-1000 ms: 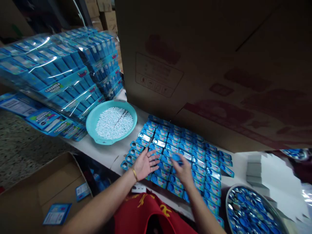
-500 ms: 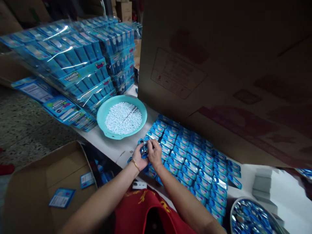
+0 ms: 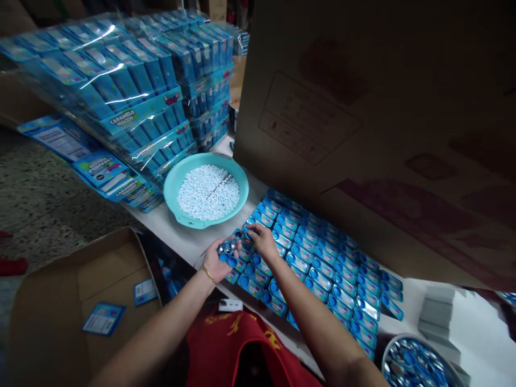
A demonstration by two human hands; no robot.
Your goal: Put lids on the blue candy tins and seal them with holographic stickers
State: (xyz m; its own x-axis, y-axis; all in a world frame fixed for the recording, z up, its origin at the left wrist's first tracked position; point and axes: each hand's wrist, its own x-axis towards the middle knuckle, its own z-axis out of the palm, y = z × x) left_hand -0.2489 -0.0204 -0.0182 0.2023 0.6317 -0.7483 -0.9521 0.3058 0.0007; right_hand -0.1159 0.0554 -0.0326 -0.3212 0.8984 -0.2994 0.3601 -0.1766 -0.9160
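My left hand (image 3: 217, 260) is closed around a couple of small blue tins (image 3: 226, 251), held just above the near left corner of the rows of blue tins (image 3: 322, 263) laid out on the white table (image 3: 177, 236). My right hand (image 3: 261, 239) reaches across and pinches another blue tin (image 3: 244, 234) at the left edge of those rows, close to my left hand. Just beyond both hands sits a teal bowl (image 3: 179, 183) full of small white candies (image 3: 207, 192).
Wrapped stacks of blue candy boxes (image 3: 129, 91) tower at the left. A large cardboard box (image 3: 382, 123) leans over the back of the table. A round metal pan of blue tins (image 3: 415, 363) sits at lower right. An open carton (image 3: 60, 306) with leaflets lies at lower left.
Both hands moved left from the middle of the rows to their left corner. The left hand, open a second ago, now grips tins; the right picks at another tin beside it.
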